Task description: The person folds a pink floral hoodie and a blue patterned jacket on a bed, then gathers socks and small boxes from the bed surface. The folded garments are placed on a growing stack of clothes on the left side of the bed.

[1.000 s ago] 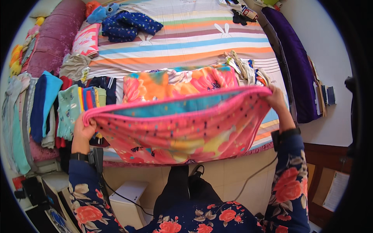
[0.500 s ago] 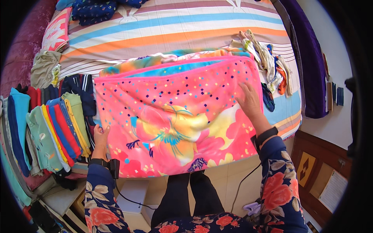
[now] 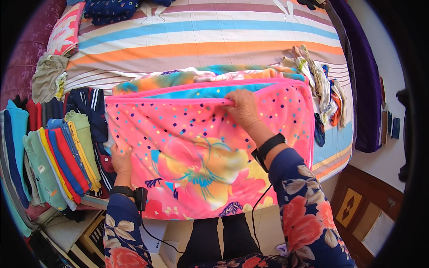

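A pink blanket (image 3: 201,165) with a big flower print lies spread over the near edge of the bed (image 3: 201,40), its lower part hanging down toward the person's legs. The right hand (image 3: 241,107) rests at the blanket's far hem, fingers curled over the pink border and pinching it against the turquoise layer beneath — a grip that looks meant to keep that top edge straight. The left hand (image 3: 120,161) lies at the blanket's left side, fingers closed on the cloth there, probably holding the corner taut so the surface stays flat.

Under the far hem, an orange and teal cloth (image 3: 187,78) shows, its edge just beyond the blanket's. Just left of the blanket stands a row of folded clothes (image 3: 58,156), touching or nearly touching its left edge, so little room lies that way. To the right a small heap of mixed garments (image 3: 321,85) sits near the blanket's corner. Beyond the hem the striped sheet is bare — the widest open room.
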The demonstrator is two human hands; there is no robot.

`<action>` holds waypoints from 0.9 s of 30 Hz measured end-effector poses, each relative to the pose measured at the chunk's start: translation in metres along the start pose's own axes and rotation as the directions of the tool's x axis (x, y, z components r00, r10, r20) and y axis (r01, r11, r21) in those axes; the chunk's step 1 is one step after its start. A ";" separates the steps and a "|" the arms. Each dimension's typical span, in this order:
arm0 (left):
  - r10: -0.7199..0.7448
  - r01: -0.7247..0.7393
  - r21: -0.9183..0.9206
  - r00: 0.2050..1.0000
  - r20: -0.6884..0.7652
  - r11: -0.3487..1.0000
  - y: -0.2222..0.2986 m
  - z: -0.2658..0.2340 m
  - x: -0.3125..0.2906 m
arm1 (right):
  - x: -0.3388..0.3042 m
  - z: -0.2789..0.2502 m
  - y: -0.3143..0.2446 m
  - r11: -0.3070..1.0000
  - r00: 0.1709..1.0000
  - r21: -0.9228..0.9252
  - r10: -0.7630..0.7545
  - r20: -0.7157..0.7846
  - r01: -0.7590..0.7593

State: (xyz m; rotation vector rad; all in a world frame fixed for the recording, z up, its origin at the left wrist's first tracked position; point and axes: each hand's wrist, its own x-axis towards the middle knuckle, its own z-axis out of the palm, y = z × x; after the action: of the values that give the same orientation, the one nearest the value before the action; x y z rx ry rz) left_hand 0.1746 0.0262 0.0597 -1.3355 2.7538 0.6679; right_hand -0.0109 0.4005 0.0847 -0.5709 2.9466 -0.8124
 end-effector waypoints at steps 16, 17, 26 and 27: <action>0.061 -0.126 -0.382 0.982 -0.179 0.916 0.007 0.004 0.013 | 0.026 -0.019 0.024 0.984 0.974 -0.119 -0.152 -0.168 0.133; 0.062 -0.139 -0.409 0.979 -0.197 0.902 0.012 -0.002 0.013 | 0.027 -0.027 0.021 0.987 0.967 -0.079 -0.154 -0.205 0.140; -0.019 0.018 -0.007 0.979 -0.201 1.000 0.023 0.037 0.039 | 0.073 -0.008 0.054 0.935 0.996 -0.345 -0.092 -0.018 0.081; 0.015 -0.020 -0.026 0.979 -0.201 0.999 0.020 0.042 0.042 | 0.067 0.005 0.055 0.951 0.995 -0.309 0.051 0.087 -0.022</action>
State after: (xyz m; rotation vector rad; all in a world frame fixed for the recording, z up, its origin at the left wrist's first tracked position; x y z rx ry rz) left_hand 0.1261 0.0218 0.0207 -1.4630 2.9254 0.6061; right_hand -0.0913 0.4184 0.0572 -0.5480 3.0025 -0.3100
